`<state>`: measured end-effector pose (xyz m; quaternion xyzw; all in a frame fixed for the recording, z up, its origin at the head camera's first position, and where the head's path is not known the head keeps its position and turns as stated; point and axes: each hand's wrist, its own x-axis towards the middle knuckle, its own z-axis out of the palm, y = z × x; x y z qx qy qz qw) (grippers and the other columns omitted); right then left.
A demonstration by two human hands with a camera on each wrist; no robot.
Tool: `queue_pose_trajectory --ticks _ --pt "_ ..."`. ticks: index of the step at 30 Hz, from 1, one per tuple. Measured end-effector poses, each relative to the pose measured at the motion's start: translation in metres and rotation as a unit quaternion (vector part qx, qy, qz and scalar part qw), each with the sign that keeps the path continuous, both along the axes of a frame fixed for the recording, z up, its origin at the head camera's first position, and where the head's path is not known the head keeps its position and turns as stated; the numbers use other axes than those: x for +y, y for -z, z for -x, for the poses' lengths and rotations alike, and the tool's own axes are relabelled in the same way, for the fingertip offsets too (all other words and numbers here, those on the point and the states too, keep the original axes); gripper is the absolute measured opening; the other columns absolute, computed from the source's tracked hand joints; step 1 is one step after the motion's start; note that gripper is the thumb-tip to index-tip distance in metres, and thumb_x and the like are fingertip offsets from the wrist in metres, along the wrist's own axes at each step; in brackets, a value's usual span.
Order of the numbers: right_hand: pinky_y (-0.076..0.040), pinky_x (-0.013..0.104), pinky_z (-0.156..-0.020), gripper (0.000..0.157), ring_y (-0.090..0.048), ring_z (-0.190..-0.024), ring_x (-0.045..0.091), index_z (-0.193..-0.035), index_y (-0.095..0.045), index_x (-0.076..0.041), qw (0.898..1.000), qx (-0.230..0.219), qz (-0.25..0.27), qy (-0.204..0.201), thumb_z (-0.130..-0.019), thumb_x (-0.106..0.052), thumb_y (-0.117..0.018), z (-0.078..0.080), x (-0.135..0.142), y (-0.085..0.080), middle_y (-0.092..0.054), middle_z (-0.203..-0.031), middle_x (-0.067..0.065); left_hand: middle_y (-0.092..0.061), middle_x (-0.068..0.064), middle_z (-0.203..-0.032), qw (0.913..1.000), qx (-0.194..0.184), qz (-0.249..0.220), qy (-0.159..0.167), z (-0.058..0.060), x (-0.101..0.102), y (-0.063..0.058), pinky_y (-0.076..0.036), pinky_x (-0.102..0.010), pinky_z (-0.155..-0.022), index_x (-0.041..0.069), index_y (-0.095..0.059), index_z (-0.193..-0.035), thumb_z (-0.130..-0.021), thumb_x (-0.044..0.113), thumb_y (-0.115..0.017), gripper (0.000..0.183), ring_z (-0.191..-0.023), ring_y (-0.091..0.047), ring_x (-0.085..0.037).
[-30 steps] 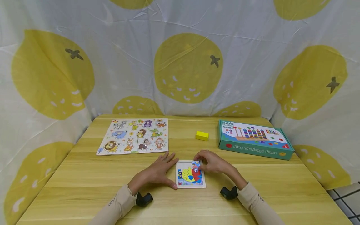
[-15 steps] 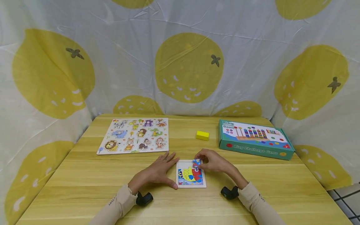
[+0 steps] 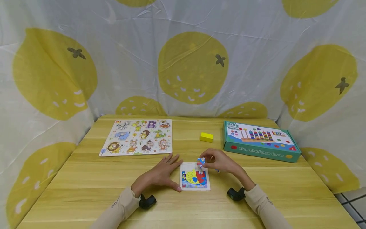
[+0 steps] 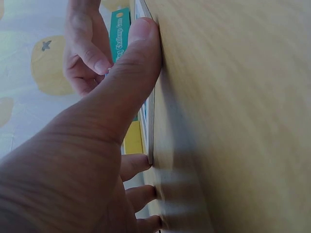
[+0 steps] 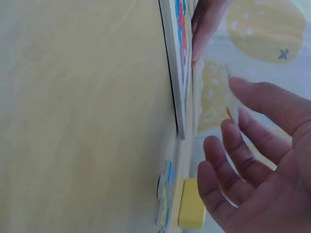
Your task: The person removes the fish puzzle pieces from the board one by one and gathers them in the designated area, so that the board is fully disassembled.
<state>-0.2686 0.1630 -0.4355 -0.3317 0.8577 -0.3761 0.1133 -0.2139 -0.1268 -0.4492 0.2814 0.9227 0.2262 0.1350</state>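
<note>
A small fish jigsaw puzzle in a pale wooden tray (image 3: 187, 166) lies flat on the table, its lower part filled with yellow, red and blue pieces and its upper left bare. My left hand (image 3: 160, 173) is spread along the tray's left side; thumb and index finger touch its edge, as the left wrist view also shows. Above the tray's upper right, my right hand (image 3: 220, 160) pinches a blue and red puzzle piece (image 3: 201, 161) between thumb and fingers, lifted and tilted. Other loose pieces (image 5: 166, 191) lie right of the tray, mostly hidden under the right hand in the head view.
An animal peg puzzle board (image 3: 137, 137) lies at the back left. A yellow block (image 3: 206, 137) sits behind the tray, and a green Ring Challenge Game box (image 3: 260, 141) stands back right. A lemon-print curtain (image 3: 191, 19) closes off the table's far side.
My right hand has lifted the puzzle piece up off the fish picture and slightly away from me, tilting it. The left hand stays in place on the tray's edge.
</note>
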Motion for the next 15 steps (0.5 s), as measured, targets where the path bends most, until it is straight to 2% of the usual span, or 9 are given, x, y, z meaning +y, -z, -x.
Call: queue_pose_trajectory --ticks 9,15 --pt "-0.051 0.027 -0.078 0.032 -0.057 -0.086 0.018 -0.117 -0.065 -0.006 0.999 -0.033 0.024 0.026 -0.087 -0.018 -0.072 0.007 0.017 0.000 -0.064 -0.098 0.005 -0.015 -0.014 -0.160 1.0000 0.002 0.001 0.003 0.001 -0.001 -0.003 -0.004 -0.055 -0.117 0.011 -0.031 -0.151 -0.068 0.064 -0.075 0.107 -0.146 -0.001 -0.039" --pt "-0.052 0.029 -0.077 0.030 -0.056 -0.085 0.022 -0.117 -0.063 0.001 0.999 -0.027 0.016 0.039 -0.089 -0.009 -0.068 -0.005 0.029 -0.016 -0.063 -0.097 0.011 -0.014 -0.012 -0.160 1.0000 0.000 0.002 0.005 0.001 -0.001 -0.001 -0.004 -0.055 -0.117 0.013 -0.030 -0.152 -0.068 0.065 -0.074 0.108 -0.146 0.000 -0.038"
